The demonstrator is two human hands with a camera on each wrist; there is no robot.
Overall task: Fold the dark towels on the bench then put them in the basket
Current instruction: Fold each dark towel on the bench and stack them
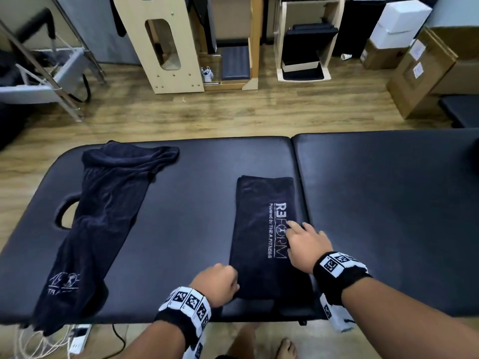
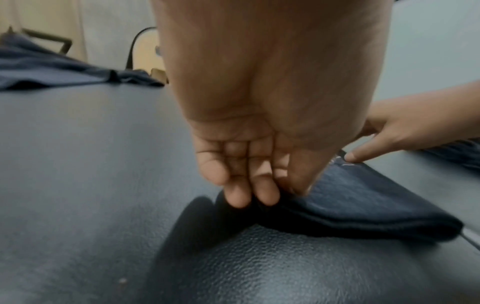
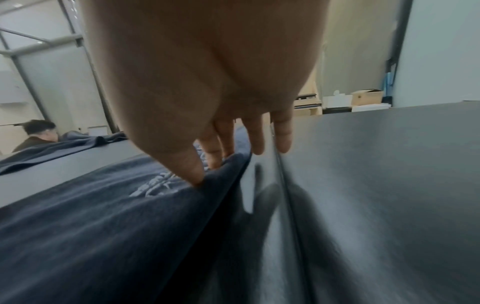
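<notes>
A dark towel with a white REFORM logo (image 1: 259, 229) lies folded into a long strip in the middle of the black bench (image 1: 181, 203). My left hand (image 1: 233, 286) pinches its near left corner; in the left wrist view the curled fingers and thumb of this hand (image 2: 265, 197) close on the towel's corner (image 2: 350, 205). My right hand (image 1: 293, 229) rests on the towel's right edge by the logo, with fingers straight and spread (image 3: 221, 164). A second dark towel (image 1: 103, 216) lies unfolded along the bench's left end. No basket is in view.
The bench has a face hole (image 1: 64, 213) at its left end and a seam (image 1: 298, 190) just right of the folded towel. Wooden equipment (image 1: 168, 47) and cardboard boxes (image 1: 414, 68) stand on the floor beyond. A power strip with cables (image 1: 77, 340) lies below the near edge.
</notes>
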